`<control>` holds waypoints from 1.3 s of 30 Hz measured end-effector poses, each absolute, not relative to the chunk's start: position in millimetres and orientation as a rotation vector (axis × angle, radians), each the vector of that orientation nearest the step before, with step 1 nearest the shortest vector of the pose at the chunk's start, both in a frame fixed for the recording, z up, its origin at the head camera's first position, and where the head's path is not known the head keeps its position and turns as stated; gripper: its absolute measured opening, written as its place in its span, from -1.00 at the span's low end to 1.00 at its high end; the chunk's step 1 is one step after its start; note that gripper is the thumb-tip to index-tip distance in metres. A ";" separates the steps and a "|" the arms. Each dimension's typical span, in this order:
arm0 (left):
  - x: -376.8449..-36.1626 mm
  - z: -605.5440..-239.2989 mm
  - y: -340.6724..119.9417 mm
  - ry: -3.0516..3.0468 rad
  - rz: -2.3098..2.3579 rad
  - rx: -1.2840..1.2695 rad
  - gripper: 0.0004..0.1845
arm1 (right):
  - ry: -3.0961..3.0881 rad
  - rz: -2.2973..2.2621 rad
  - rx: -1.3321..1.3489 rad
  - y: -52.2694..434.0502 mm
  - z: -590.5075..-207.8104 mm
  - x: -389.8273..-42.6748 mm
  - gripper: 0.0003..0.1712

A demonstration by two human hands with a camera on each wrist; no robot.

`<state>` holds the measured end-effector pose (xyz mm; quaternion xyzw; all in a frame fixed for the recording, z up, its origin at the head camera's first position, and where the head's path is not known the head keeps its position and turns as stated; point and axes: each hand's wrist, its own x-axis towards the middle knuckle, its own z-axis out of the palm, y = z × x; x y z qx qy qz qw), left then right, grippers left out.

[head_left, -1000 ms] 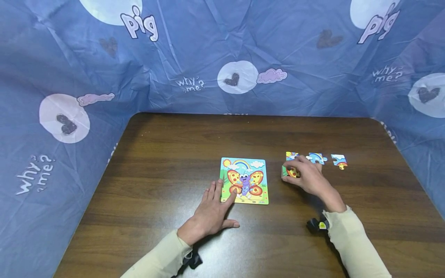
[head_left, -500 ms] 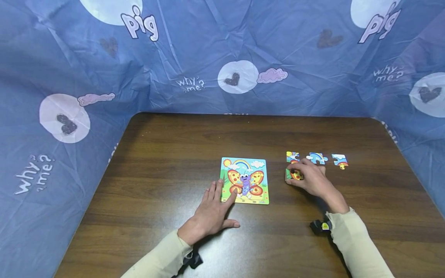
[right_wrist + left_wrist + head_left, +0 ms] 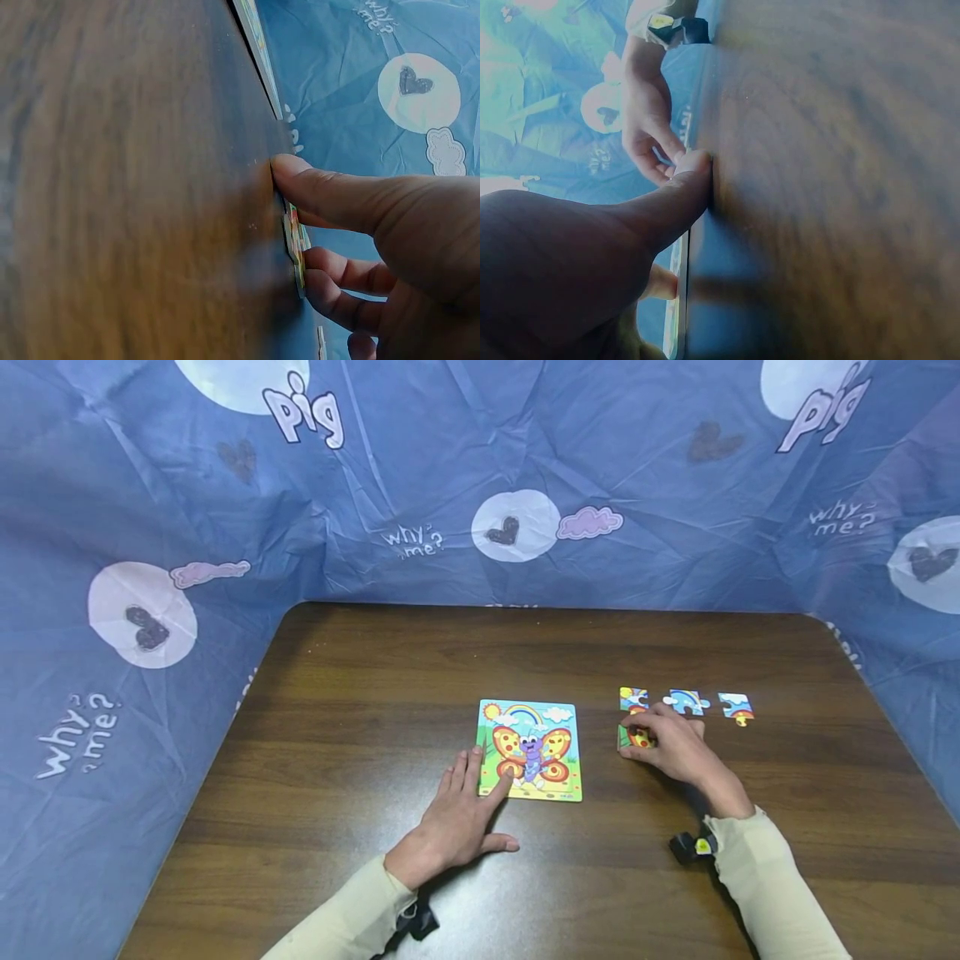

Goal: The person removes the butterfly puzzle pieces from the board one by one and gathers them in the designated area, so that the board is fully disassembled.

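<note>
My left hand (image 3: 453, 822) lies with its fingers spread. Its fingertips rest on the lower left of a square butterfly picture board (image 3: 561, 785), which shows a sun and a rainbow over the insect. To the right, thumb and fingers of my right hand (image 3: 678, 747) pinch a puzzle piece (image 3: 640, 737), green with a red and yellow wing, low at the table. Its right part is hidden under the fingers. Directly above it is a sun puzzle piece (image 3: 632, 697). In the right wrist view, the thumb and fingers are at the edges of the thin pieces (image 3: 295, 251).
A rainbow puzzle piece (image 3: 686, 702) and a cloud puzzle piece (image 3: 736, 705) lie in a row right of the sun piece. The brown wooden table (image 3: 360, 693) ends at a blue printed cloth (image 3: 420, 460) hung behind and at both sides.
My right hand has shifted slightly right with the wing piece, bringing it under the sun piece, and then stays nearly still. The left hand and the board keep their place.
</note>
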<state>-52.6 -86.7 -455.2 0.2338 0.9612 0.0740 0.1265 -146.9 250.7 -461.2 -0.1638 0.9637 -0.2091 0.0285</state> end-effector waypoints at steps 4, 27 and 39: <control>-52.3 -454.8 -86.6 2.796 0.214 0.676 -0.02 | 2.953 -0.652 -0.489 250.9 -460.5 -148.1 -0.50; -52.6 -455.0 -86.5 2.803 0.210 0.683 -0.01 | 2.950 -0.609 -0.498 252.1 -456.0 -148.8 -0.44; -52.9 -457.2 -87.5 2.820 0.197 0.691 -0.01 | 3.005 -0.680 -0.501 237.5 -434.0 -155.5 -0.47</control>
